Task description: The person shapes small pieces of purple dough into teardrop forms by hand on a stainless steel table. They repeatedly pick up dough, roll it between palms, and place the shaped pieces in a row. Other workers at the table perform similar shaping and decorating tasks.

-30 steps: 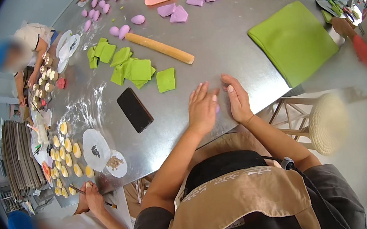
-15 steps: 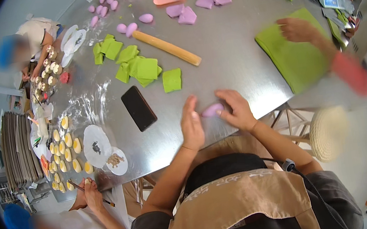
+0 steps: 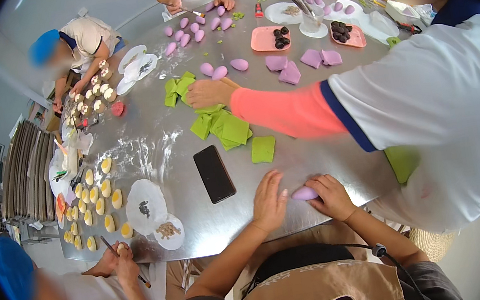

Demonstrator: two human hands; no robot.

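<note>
A smooth purple egg-shaped dough piece (image 3: 303, 194) rests on the steel table in front of me. My right hand (image 3: 332, 198) curls around its right end, fingers and thumb touching it. To the left of the dough, my left hand (image 3: 268, 203) is open, fingers stretched, apart from the piece. Beyond my hands lies a square green dough sheet (image 3: 263, 149); a heap of similar green sheets (image 3: 229, 129) sits farther off. A black phone (image 3: 214, 174) lies flat to the left of my left hand.
A co-worker's arm in a pink sleeve (image 3: 284, 111) reaches across from the right, above the table (image 3: 188, 221), hand at the green sheets. Purple sheets (image 3: 289, 73), purple eggs (image 3: 239, 64) and pink trays (image 3: 263, 38) lie beyond. Yellow-and-white pieces (image 3: 109, 223) and paper plates (image 3: 145, 204) are left.
A co-worker has leaned in from the right, an arm stretched over the table, hiding the rolling pin and most of the green cloth-like sheet. My view has shifted; the purple piece stays by my right hand.
</note>
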